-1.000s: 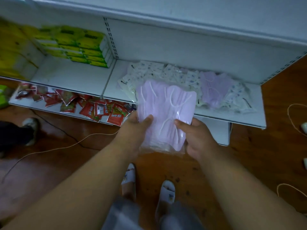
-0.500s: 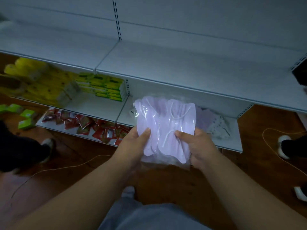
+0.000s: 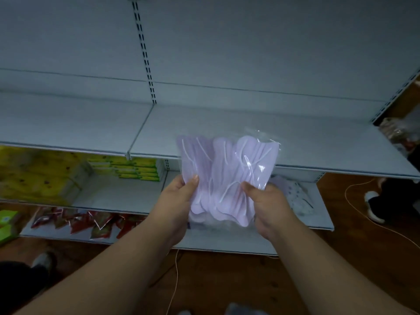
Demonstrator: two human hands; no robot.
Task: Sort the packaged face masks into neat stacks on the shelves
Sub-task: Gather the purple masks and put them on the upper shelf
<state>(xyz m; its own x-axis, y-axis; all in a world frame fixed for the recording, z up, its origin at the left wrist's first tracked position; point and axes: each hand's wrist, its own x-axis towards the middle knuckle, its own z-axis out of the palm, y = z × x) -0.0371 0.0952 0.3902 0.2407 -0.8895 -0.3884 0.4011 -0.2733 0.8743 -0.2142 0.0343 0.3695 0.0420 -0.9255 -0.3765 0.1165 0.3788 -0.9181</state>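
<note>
A clear plastic pack of lilac face masks [image 3: 225,176] is upright in front of me, level with the front edge of a bare white upper shelf [image 3: 250,133]. My left hand [image 3: 177,203] grips its lower left edge and my right hand [image 3: 268,205] grips its lower right edge, thumbs on the front. On the lower shelf [image 3: 318,210], to the right behind the pack, lie more packaged masks [image 3: 295,196], white patterned and lilac, partly hidden by my right hand.
Green and yellow boxes [image 3: 134,167] and yellow packs [image 3: 34,176] fill the lower shelf at left. Red sachets [image 3: 91,221] lie on the bottom shelf. Cables cross the wooden floor. Other people's shoes [image 3: 372,205] stand at right and lower left.
Both hands have lifted the lilac mask pack from the lower shelf level up to the bare upper shelf. My view has tilted upward with it.
</note>
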